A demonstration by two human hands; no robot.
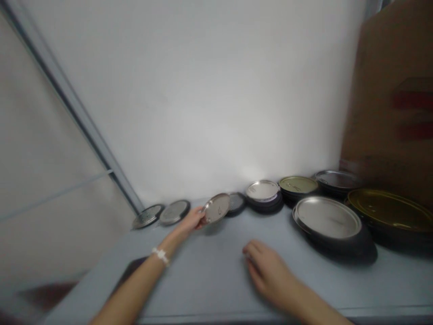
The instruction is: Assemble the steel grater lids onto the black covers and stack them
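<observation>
My left hand (pixel 192 221) grips the edge of a round silver metal lid (pixel 217 208), tilted up just above the grey tabletop (pixel 203 289). Beside that lid lies a dark round lid (pixel 236 203), and two perforated metal discs (pixel 175 212) sit to its left. My right hand (pixel 267 271) rests low over the tabletop with fingers curled together. A faint glint shows at its fingertips, too blurred to identify. A large silver lid (pixel 327 217) tops a dark stack to the right, nearest that hand.
Further lids run along the wall, including a gold lid (pixel 298 184) and a large gold lid (pixel 389 210). A white wall (pixel 169 90) rises behind the table. A brown cardboard box (pixel 389 90) stands at the back right. A white band circles my left wrist.
</observation>
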